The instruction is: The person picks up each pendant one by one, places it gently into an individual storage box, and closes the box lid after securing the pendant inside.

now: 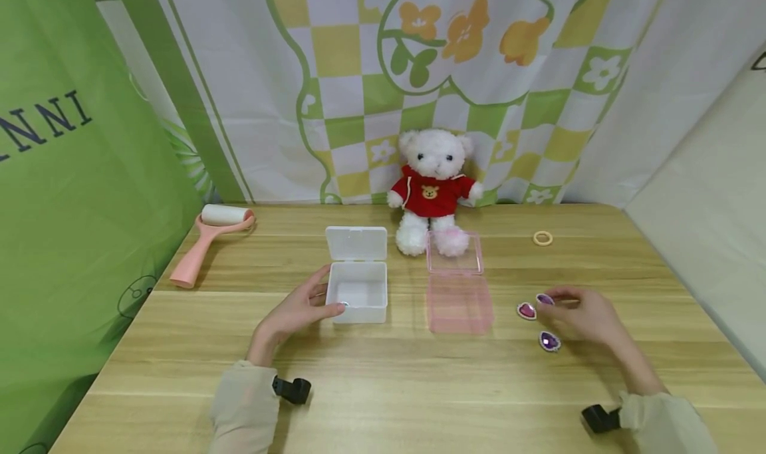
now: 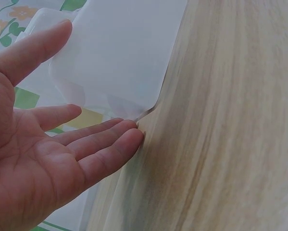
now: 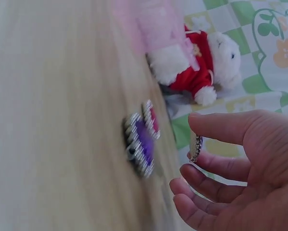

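While the right hand (image 1: 589,313) pinches a purple gem (image 1: 545,299) between thumb and finger, just above the table, the left hand (image 1: 296,314) has its fingers loose and spread at the side of a white box (image 1: 365,314). The pinched one is seen edge-on from the wrist, with a beaded silvery rim and a pale, flat back. Right near it are a pinkish-red heart gem (image 1: 526,311) and a purple teardrop gem (image 1: 549,341), both with the same sparkly border. White box is frosted plastic, lid up; the see-through pink box (image 1: 459,311) beside it is open too.

Table (image 1: 383,387) is light wood grain, with a peach roller (image 1: 200,249) far left, a yellowish ring (image 1: 542,234) back right, and a white teddy in a red hoodie (image 1: 432,195) sitting against checkered floral cloth (image 1: 337,48). Plain green fabric (image 1: 60,175) hangs on the left.
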`<state>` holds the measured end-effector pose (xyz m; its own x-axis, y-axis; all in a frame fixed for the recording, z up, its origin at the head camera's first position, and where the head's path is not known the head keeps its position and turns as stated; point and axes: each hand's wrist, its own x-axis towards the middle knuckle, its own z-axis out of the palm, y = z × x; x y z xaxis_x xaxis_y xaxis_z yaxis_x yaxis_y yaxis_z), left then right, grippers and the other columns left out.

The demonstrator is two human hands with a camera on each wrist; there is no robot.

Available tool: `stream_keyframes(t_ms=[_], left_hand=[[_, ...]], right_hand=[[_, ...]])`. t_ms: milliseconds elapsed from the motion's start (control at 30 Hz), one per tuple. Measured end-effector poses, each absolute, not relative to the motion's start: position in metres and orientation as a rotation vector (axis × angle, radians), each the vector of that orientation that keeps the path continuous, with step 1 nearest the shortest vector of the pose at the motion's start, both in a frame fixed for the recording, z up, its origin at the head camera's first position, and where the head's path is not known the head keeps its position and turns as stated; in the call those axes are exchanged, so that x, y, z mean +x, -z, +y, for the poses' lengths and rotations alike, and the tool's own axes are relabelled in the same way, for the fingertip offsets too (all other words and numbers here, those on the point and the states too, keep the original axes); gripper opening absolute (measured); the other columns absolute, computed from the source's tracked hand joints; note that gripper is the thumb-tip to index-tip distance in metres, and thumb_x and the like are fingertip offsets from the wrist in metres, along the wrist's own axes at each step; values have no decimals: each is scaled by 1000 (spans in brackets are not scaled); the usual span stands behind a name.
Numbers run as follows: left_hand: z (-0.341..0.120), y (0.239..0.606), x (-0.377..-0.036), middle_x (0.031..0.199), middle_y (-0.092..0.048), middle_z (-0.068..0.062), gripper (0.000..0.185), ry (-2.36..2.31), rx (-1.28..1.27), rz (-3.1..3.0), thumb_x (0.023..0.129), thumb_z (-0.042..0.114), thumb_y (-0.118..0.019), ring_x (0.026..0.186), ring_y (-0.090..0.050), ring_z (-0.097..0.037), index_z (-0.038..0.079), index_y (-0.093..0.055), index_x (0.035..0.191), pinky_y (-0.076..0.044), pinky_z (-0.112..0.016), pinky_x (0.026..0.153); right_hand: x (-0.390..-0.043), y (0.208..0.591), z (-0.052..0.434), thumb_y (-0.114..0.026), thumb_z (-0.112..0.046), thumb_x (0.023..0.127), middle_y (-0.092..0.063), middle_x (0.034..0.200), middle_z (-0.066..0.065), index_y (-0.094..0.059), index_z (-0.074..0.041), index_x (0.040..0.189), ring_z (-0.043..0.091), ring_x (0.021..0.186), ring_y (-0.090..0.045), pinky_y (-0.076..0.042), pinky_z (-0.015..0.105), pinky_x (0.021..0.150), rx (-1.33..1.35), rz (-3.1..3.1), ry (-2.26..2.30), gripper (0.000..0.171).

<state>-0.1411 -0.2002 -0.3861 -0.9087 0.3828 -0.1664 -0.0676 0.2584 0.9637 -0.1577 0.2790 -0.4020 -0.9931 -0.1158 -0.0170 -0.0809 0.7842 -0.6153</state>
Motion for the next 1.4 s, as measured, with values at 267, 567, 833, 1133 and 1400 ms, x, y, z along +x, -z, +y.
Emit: stream_keyframes(t_ms=[267,567,833,1133,1400], left_hand=[[-205,404,-149,140,-25,-27,88,-1701,310,2180,83,20,-66,125,-32,-40,11,-4,145,-30,-50,99],[-207,412,-151,140,-27,-26,89,-1692,320,2194,82,23,-67,124,-35,-39,12,-5,145,-32,-50,98],[-207,413,-152,139,-28,-26,88,-1690,309,2207,82,23,-67,124,-35,-39,12,-6,145,-33,-49,98],[-207,414,-152,139,-29,-25,87,-1692,314,2200,82,23,-67,123,-37,-38,14,-7,145,-34,-48,97],[-207,416,-153,138,-30,-26,87,-1692,329,2202,82,23,-66,122,-37,-39,13,-7,145,-34,-49,96]], right_hand=[[-161,386,262,-66,-35,81,-63,102,18,-59,1,111,20,85,-62,-47,27,70,-179,2837,1138,47],[-167,380,243,-64,-34,83,-62,105,17,-57,1,114,7,85,-60,-47,23,73,-255,2697,1335,47],[-173,369,217,-64,-34,83,-61,106,17,-56,0,115,13,88,-59,-50,38,75,-270,2539,1451,48],[-181,361,188,-66,-23,82,-60,109,20,-55,4,114,10,88,-59,-50,36,74,-313,2466,1513,43],[-188,357,168,-68,-23,81,-60,108,19,-59,1,110,21,89,-61,-50,36,74,-380,2458,1491,39]])
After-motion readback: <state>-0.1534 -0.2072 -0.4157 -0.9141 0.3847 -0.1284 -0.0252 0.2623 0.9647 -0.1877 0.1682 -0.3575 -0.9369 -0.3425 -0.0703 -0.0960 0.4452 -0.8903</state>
